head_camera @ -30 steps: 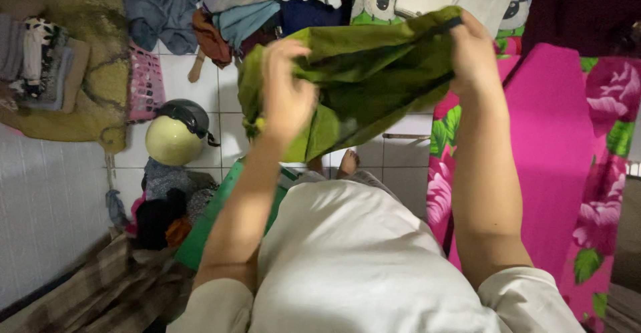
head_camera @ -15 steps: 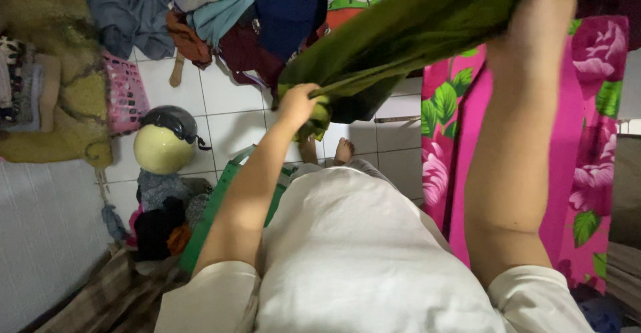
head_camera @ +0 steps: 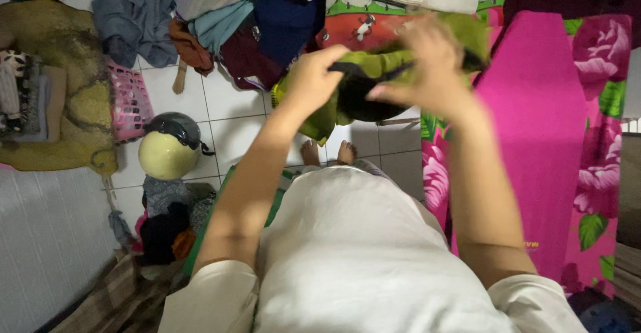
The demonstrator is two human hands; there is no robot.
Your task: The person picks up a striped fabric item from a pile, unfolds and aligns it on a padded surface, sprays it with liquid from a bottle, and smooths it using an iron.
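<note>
White tiled floor point(head_camera: 234, 116), clothes heap point(head_camera: 227, 19) along top of frame. Left hand point(head_camera: 314, 79) fingers clenched on green garment point(head_camera: 374, 62), upper centre. Right hand point(head_camera: 427, 72) blurred, fingers on same garment; grip unclear. Pink floral mattress point(head_camera: 554, 139) at right; helmet point(head_camera: 168, 147) at left.

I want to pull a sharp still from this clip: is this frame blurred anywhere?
Head view: the right hand is smeared by motion blur and the green garment is soft; the left hand is sharper; the helmet and tiled floor are crisp under even light.
</note>
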